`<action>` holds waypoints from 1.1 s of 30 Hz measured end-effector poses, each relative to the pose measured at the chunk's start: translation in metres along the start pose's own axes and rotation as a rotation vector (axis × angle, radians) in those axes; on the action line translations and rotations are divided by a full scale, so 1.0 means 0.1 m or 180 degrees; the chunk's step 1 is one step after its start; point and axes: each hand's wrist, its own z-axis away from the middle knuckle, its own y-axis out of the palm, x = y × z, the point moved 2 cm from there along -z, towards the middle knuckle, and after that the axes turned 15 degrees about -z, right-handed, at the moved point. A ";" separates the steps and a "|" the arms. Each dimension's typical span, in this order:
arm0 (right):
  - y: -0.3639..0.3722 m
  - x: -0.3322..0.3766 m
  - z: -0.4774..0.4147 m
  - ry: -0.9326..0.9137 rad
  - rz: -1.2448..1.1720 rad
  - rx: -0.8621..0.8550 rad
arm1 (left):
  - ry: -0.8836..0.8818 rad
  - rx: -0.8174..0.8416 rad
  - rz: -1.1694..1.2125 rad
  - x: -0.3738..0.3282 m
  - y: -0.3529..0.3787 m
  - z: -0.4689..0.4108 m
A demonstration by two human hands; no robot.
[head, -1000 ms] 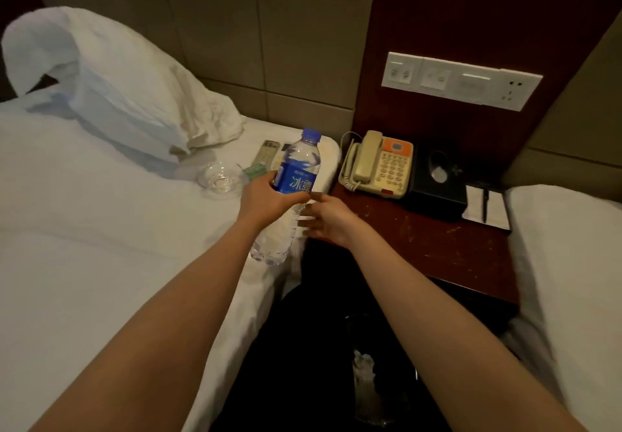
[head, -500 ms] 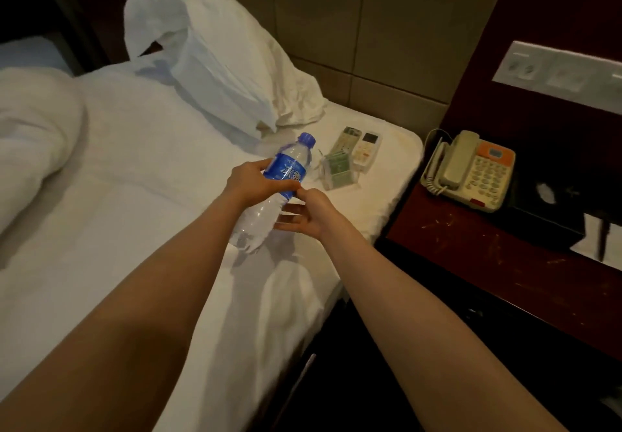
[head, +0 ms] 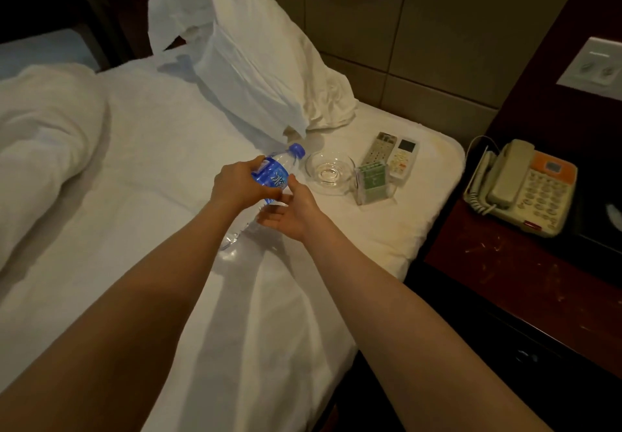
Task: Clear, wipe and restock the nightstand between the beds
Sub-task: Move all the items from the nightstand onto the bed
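Clear plastic water bottle (head: 274, 175), blue label and blue cap, shown in the head view above the white bed (head: 134, 169). Left hand (head: 235, 185) grips it round the label; right hand (head: 289, 217) lies open just below and to the right, fingers fairly straight under the barrel, thumb against the label. Long axis tilted: cap up and away towards the pillow (head: 252, 61), base down and towards the person, close to the sheet; contact with the sheet cannot be told. Both hands are at the bottle, and the left alone carries it. Just beyond the cap, on the bed's corner: glass dish (head: 330, 172), two remote controls (head: 380, 148) side by side, clear holder (head: 372, 185) with green cards. The desk (head: 521, 270) lies well apart to the right, past the mattress edge, with a telephone (head: 521, 185) on its far part. Judged step: clearing, the bottle to be laid on the bed beside the other things; the coming move turns on lowering it to the left of the dish, so that the cap end misses the glass
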 end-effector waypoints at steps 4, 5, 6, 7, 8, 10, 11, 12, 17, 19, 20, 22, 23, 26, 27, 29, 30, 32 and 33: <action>0.01 -0.02 -0.13 0.0095 0.0102 -0.0004 | -0.0018 0.0064 -0.0091 0.04 0.16 -0.11; -0.01 -0.04 -0.17 0.0116 0.0143 -0.0020 | -0.0037 0.0149 -0.0151 0.06 0.22 -0.13; -0.03 -0.05 -0.19 0.0148 0.0163 -0.0015 | -0.0074 0.0235 -0.0205 0.06 0.28 -0.15; -0.04 -0.07 -0.19 0.0177 0.0177 -0.0024 | -0.0137 0.0338 -0.0244 0.07 0.33 -0.15; -0.06 -0.09 -0.20 0.0192 0.0141 -0.0020 | -0.0196 0.0427 -0.0264 0.08 0.38 -0.16; -0.09 -0.09 -0.21 0.0174 0.0088 -0.0020 | -0.0243 0.0509 -0.0252 0.07 0.41 -0.18; -0.10 -0.08 -0.21 0.0171 0.0076 -0.0016 | -0.0244 0.0534 -0.0229 0.08 0.42 -0.18; -0.10 -0.07 -0.20 0.0171 0.0062 -0.0001 | -0.0254 0.0556 -0.0208 0.08 0.42 -0.19; -0.12 0.02 -0.11 0.0070 0.0133 -0.0058 | -0.0369 0.0591 -0.0408 0.04 0.39 -0.16; -0.15 0.07 -0.05 0.0011 0.0155 -0.0107 | -0.0306 0.0442 -0.0553 -0.06 0.32 -0.13; -0.18 0.10 -0.02 -0.0022 0.0135 -0.0129 | -0.0270 0.0365 -0.0583 -0.12 0.28 -0.13; -0.24 0.19 0.05 -0.0101 0.0081 -0.0165 | -0.0187 0.0229 -0.0544 -0.26 0.21 -0.14; -0.28 0.24 0.09 -0.0149 0.0067 -0.0180 | -0.0124 0.0166 -0.0504 -0.34 0.18 -0.13; -0.44 0.44 0.21 -0.0354 -0.0014 -0.0198 | 0.0112 -0.0035 -0.0352 -0.65 0.10 -0.10; -0.51 0.52 0.26 -0.0411 -0.0052 -0.0203 | 0.0199 -0.0075 -0.0316 -0.77 0.08 -0.09; -0.68 0.69 0.39 -0.0502 -0.0111 -0.0246 | 0.0342 -0.0074 -0.0293 -1.00 0.07 -0.08; -0.77 0.79 0.46 -0.0560 -0.0123 -0.0293 | 0.0411 -0.0049 -0.0290 -1.13 0.06 -0.07; -0.99 0.99 0.61 -0.0708 -0.0144 -0.0442 | 0.0558 -0.0029 -0.0245 -1.38 0.05 -0.06; -1.10 1.09 0.68 -0.0786 -0.0163 -0.0527 | 0.0622 -0.0030 -0.0207 -1.51 0.05 -0.06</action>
